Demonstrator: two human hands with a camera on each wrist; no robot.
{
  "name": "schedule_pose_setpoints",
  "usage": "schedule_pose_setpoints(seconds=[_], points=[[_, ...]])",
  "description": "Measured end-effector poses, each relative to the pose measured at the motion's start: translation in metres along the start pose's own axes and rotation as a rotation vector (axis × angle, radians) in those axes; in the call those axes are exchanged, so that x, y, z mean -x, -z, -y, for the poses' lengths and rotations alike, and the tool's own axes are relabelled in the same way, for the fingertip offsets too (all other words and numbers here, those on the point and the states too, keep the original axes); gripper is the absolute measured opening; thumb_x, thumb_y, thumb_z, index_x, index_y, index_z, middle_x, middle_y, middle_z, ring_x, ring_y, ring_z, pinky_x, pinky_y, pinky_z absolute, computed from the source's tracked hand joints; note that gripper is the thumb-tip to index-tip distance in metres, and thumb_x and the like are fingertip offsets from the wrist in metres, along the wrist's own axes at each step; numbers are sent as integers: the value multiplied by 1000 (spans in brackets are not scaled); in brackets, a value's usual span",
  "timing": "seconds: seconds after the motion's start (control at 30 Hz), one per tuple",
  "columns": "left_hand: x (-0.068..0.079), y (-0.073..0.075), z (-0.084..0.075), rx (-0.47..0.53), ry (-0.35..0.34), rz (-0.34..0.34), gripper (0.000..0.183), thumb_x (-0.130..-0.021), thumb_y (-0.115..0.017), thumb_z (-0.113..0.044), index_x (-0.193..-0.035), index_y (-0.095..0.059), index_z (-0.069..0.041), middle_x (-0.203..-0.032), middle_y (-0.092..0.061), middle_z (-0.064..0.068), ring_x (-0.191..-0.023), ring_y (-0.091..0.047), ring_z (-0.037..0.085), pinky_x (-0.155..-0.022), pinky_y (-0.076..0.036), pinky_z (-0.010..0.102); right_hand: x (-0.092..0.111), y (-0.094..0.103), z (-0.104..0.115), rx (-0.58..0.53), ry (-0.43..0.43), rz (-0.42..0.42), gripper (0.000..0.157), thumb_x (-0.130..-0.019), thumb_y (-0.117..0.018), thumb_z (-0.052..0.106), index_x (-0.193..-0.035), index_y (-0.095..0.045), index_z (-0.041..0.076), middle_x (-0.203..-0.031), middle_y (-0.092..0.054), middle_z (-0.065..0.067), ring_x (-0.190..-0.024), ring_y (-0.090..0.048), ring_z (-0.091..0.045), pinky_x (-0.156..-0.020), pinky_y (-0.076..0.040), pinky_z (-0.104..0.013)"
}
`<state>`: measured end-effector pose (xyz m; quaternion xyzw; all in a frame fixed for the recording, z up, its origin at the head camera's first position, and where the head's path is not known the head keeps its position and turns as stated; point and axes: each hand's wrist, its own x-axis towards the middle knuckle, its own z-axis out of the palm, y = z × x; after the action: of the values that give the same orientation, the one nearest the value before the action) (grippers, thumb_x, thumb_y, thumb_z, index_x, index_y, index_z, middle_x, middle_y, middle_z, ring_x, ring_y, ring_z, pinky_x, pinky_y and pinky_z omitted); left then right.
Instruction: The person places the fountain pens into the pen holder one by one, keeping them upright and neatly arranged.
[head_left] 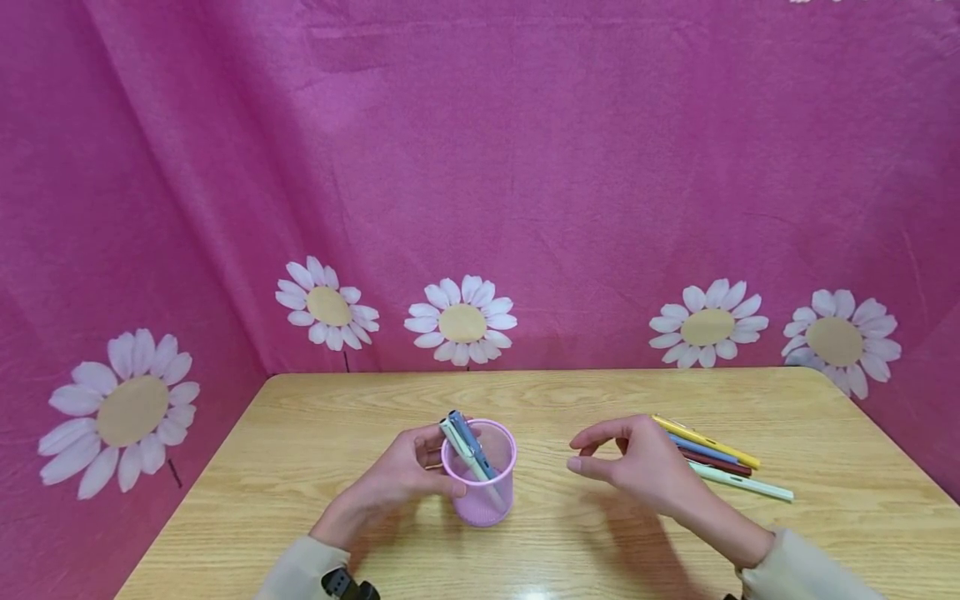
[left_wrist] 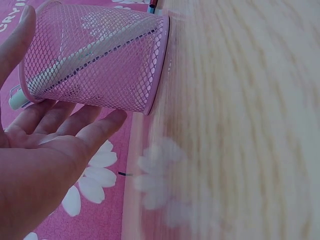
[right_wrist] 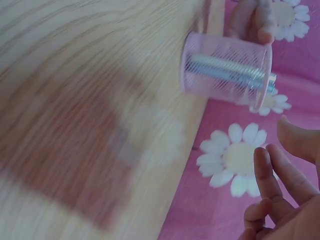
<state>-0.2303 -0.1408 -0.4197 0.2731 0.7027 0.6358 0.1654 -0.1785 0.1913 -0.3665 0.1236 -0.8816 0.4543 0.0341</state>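
A pink mesh pen holder (head_left: 483,500) stands upright on the wooden table. My left hand (head_left: 405,471) holds it from the left, thumb at the near side and fingers behind the rim. Two pens lean inside it: a pale green pen (head_left: 463,450) and a blue-grey pen (head_left: 474,447). To the right of the holder, my right hand (head_left: 645,467) hovers over the table with thumb and index finger apart and nothing between them. In the right wrist view, the fingers (right_wrist: 285,175) of this hand are loosely bent, away from the pen holder (right_wrist: 225,70).
Beside the right hand several pens lie on the table: a yellow pen (head_left: 712,443), a blue pen (head_left: 705,449), a dark red pen (head_left: 720,463) and a pale green pen (head_left: 750,483). A pink cloth (head_left: 525,183) with daisies hangs behind the table (head_left: 360,400).
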Motion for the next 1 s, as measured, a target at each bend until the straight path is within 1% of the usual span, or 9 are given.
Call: schedule_pose_setpoints(seconds=[0.17,0.3,0.4,0.53,0.7,0.77,0.93,1.0], points=[[1,0,1,12,-15,4,67,-84,-83,2,-145,-55,9,-131,-68,23,-120,-65,30,-107,-52,49,10,14,-17,16,-23,-8,16,-84,-90,23,-96,-83,16,-84,-73,7,-65,-41,-12,-58,-35,-27],[0,0,0,33,1,2,68,-84,-82,5,-147,-55,6,-133,-67,23,-120,-65,29,-108,-52,47,19,25,-30,31,-51,-17,19,-85,-90,22,-98,-82,12,-85,-74,6,-72,-45,-10,-61,-36,-25],[0,0,0,33,3,4,69,-84,-82,5,-147,-54,6,-133,-67,22,-121,-64,29,-109,-51,48,24,31,-40,73,-69,-38,20,-84,-90,23,-98,-83,11,-86,-74,7,-72,-45,-10,-59,-36,-25],[1,0,0,7,12,-5,68,-84,-83,2,-146,-55,6,-131,-69,20,-121,-64,30,-108,-51,49,29,39,-55,120,-86,-61,19,-84,-91,23,-98,-83,12,-88,-74,7,-64,-37,-10,-54,-32,-26],[0,-1,0,9,35,-13,68,-84,-83,2,-147,-56,3,-133,-68,18,-124,-63,32,-109,-50,49,35,48,-75,149,-72,-71,19,-83,-91,19,-98,-83,12,-82,-71,7,-63,-35,-10,-53,-30,-27],[0,-2,0,24,38,-10,68,-84,-82,4,-147,-56,3,-133,-68,19,-125,-63,33,-110,-49,50,36,53,-82,164,-69,-75,20,-83,-91,19,-99,-83,11,-77,-66,6,-62,-34,-9,-52,-29,-27],[0,-2,0,35,43,-7,69,-84,-82,4,-147,-55,4,-133,-68,19,-125,-62,32,-110,-49,50,41,63,-100,194,-84,-85,24,-84,-91,19,-104,-83,9,-79,-64,4,-62,-34,-9,-51,-29,-28],[0,-2,0,34,44,-7,69,-84,-83,3,-147,-56,4,-132,-68,19,-125,-63,32,-111,-49,51,43,68,-108,206,-92,-86,26,-84,-91,20,-106,-83,9,-83,-66,4,-63,-36,-9,-51,-31,-27]])
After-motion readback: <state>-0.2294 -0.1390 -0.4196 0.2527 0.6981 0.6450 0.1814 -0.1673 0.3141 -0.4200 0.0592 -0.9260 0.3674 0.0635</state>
